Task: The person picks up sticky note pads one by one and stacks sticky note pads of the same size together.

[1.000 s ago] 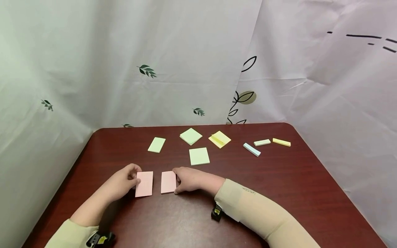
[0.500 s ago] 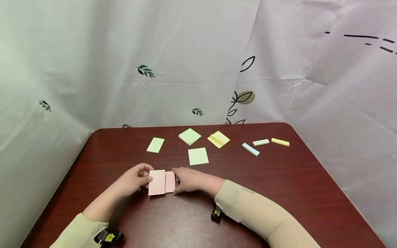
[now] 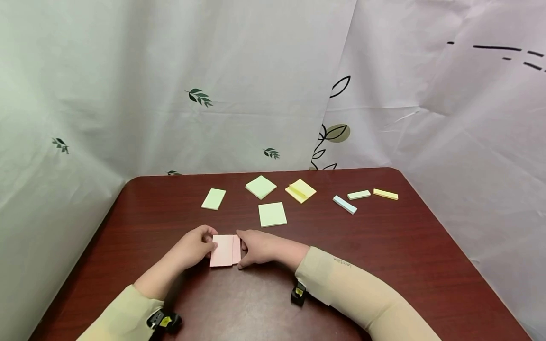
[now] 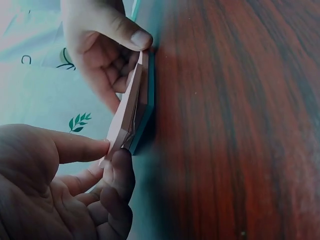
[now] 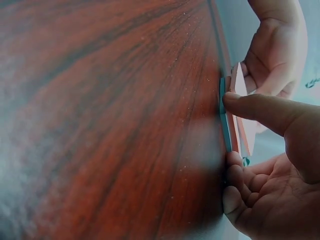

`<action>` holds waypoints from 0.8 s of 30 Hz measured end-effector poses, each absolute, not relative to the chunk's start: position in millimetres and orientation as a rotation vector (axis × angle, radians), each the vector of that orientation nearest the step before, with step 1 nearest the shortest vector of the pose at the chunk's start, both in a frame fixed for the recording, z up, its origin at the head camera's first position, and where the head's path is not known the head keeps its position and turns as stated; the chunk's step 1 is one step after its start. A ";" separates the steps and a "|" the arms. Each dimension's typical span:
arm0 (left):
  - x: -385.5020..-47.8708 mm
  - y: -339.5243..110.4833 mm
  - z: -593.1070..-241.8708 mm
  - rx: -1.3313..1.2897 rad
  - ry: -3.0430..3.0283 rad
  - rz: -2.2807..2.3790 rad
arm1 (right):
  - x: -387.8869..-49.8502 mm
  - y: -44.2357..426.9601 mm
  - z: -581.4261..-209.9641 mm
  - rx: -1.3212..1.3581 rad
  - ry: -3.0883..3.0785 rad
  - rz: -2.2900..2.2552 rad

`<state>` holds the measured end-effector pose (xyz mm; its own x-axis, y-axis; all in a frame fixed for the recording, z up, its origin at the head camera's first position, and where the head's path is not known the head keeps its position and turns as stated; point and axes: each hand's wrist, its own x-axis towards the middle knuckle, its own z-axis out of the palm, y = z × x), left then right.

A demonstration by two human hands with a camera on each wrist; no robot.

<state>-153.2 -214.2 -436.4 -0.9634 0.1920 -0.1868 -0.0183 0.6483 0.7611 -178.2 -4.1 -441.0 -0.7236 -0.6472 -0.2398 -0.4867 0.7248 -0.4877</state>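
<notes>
In the head view my left hand (image 3: 194, 247) pinches the left edge of a pink sticky note pad (image 3: 222, 251). This pad overlaps a second pink sticky note pad (image 3: 236, 251), of which only a strip shows on the right. My right hand (image 3: 258, 246) grips that lower pad by its right side, thumb at the near corner and fingers at the far one. From the left wrist, the upper pad (image 4: 126, 112) is tilted, its left end raised above the lower one. A teal layer (image 5: 227, 132) lies under the lower pad in the right wrist view.
Behind the hands lie a small green pad (image 3: 213, 199), two square green pads (image 3: 261, 187) and a yellow pad (image 3: 300, 191) with a folded sheet. Blue (image 3: 344, 204), pale green (image 3: 359, 194) and yellow narrow strips (image 3: 386, 194) lie right on the brown table (image 3: 384, 246).
My left hand has carried its pink pad rightward, from beside the other pink pad to over most of it. The right hand has stayed in place on the lower pad.
</notes>
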 end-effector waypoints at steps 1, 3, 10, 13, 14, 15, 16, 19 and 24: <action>-153.5 -212.9 -435.9 0.137 2.620 1.205 | -178.4 -3.8 -440.8 -0.871 2.528 -0.568; -153.9 -210.2 -434.9 0.127 2.618 1.190 | -178.9 -3.2 -440.2 -0.870 2.522 -0.581; -155.8 -203.3 -436.3 0.104 2.640 1.093 | -179.0 -3.0 -441.9 -0.879 2.526 -0.601; -157.0 -201.7 -437.5 0.113 2.651 1.071 | -178.4 -3.2 -442.3 -0.887 2.528 -0.611; -157.3 -201.2 -437.8 0.116 2.655 1.065 | -178.3 -3.3 -442.3 -0.888 2.527 -0.617; -157.7 -200.6 -437.7 0.115 2.662 1.053 | -178.2 -3.3 -442.2 -0.887 2.526 -0.621; -158.0 -200.2 -437.5 0.113 2.667 1.039 | -178.0 -3.3 -442.1 -0.886 2.524 -0.627; -158.5 -198.8 -435.8 0.107 2.681 0.991 | -177.6 -3.5 -441.5 -0.880 2.522 -0.634; -159.6 -196.7 -432.6 0.141 2.722 0.885 | -176.7 -3.2 -441.0 -0.873 2.537 -0.624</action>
